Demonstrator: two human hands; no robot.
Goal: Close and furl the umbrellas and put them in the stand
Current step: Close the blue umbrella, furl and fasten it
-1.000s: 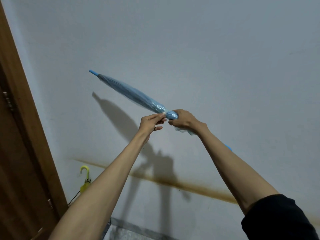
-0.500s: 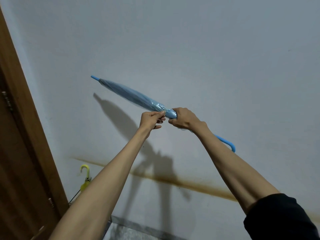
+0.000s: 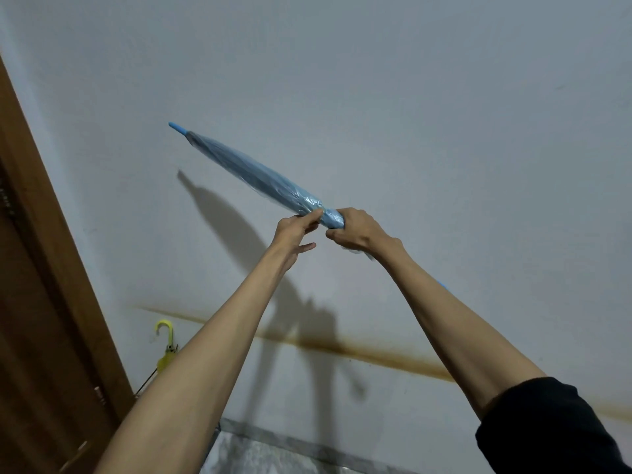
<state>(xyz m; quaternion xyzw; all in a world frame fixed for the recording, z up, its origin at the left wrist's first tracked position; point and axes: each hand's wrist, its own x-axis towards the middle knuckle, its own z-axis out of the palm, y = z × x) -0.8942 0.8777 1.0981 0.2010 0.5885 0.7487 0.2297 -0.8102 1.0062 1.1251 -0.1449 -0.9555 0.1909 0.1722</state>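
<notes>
Blue umbrella (image 3: 253, 181) looks light, stiff-shafted, slick-skinned. Right hand (image 3: 359, 230) grips the furled bunch; left hand (image 3: 297, 230) pinches fabric just beside.

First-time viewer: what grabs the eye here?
A furled blue umbrella slants across the pale wall at centre, tip toward upper left. At its lower end the left hand pinches the fabric and the right hand grips beside it. Low at left, a yellow umbrella handle stands by the brown door frame.
</notes>
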